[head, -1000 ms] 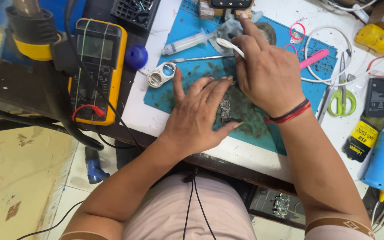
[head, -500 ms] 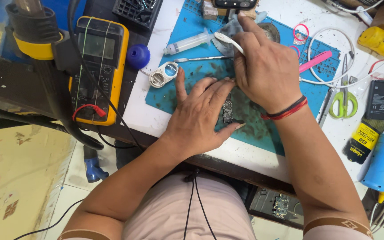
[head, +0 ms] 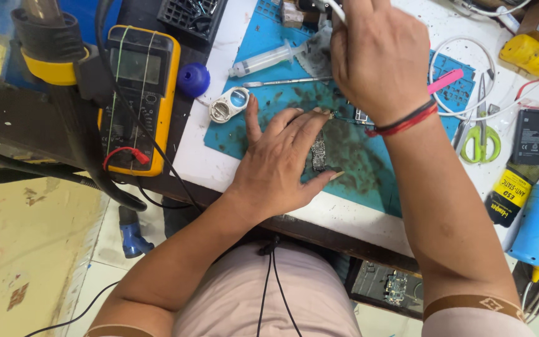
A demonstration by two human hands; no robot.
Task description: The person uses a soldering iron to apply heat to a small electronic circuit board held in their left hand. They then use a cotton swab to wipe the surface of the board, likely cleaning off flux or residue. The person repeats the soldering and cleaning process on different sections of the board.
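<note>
**Hands on the circuit board**

Your left hand [head: 280, 163] lay flat and spread on the blue work mat [head: 369, 168], fingers open, pinning the small circuit board [head: 319, 150] near the mat's middle. Your right hand [head: 378, 56] hovered just beyond it, curled shut around a thin white tool [head: 337, 9]. A syringe [head: 266, 60] and a metal probe [head: 285, 82] lay on the mat's far left part, a yellow multimeter [head: 137, 93] well left, green-handled scissors [head: 481, 134] to the right

Left hand [head: 279, 165] palm down, fingers spread and pressed flat, thumb out to the side. Left forearm runs down toward the torso. Right hand [head: 378, 56] raised farther out, fingers curled in a closed pinch grip, back of hand up. Right forearm angles across.
</note>
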